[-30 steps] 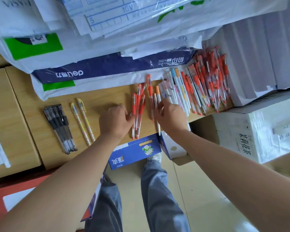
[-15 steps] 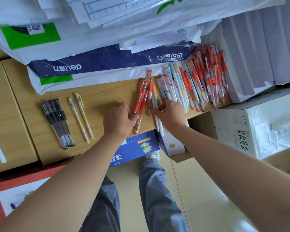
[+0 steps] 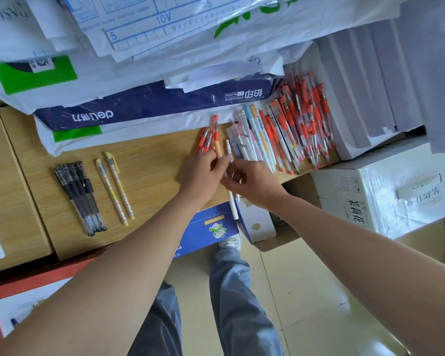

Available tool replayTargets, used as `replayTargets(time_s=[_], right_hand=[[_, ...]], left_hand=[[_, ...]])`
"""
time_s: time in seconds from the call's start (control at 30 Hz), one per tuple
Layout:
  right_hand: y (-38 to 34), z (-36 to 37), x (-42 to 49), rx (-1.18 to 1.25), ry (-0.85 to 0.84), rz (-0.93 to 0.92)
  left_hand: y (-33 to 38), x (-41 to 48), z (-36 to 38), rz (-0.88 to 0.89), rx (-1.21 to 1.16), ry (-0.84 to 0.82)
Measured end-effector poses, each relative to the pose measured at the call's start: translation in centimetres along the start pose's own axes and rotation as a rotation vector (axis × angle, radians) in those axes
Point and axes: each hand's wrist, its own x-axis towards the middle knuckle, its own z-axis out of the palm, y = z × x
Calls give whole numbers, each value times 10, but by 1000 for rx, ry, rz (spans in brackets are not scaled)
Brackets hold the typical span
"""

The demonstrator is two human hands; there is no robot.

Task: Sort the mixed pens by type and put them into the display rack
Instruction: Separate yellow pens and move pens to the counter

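Note:
On the wooden shelf (image 3: 152, 163), my left hand (image 3: 202, 173) grips a small bunch of red pens (image 3: 206, 138) that stick out above its fingers. An orange-capped pen (image 3: 218, 148) lies against that bunch. My right hand (image 3: 253, 182) touches the left one and pinches a couple of white pens (image 3: 233, 205), whose lower ends hang over the shelf's front edge. Right of both hands lies the mixed pile of red, white and pastel pens (image 3: 290, 132). A sorted bundle of black pens (image 3: 80, 194) and two yellow pens (image 3: 116, 187) lie at the left.
Stacked paper packs in plastic wrap (image 3: 139, 104) overhang the back of the shelf. White paper reams (image 3: 370, 98) and a white carton (image 3: 385, 194) stand at the right. A blue box (image 3: 211, 229) and an open cardboard box (image 3: 257, 222) sit below the shelf edge, by my legs.
My hands have closed in until they touch. The red pens, spread flat before, are gathered in my left hand, and my right hand has taken hold of the white pens.

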Motion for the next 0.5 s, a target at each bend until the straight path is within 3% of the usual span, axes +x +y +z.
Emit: replayTargets(time_s=[0.1, 0.23, 0.33, 0.5], right_hand=[[9, -17, 0, 8, 72, 70], [33, -42, 8, -256, 319, 246], [46, -46, 14, -389, 267, 354], [48, -41, 22, -493, 197, 367]], left_hand=[[1, 8, 7, -61, -59, 23], [6, 13, 11, -88, -53, 22], [7, 18, 17, -134, 14, 15], [3, 27, 27, -179, -56, -6]])
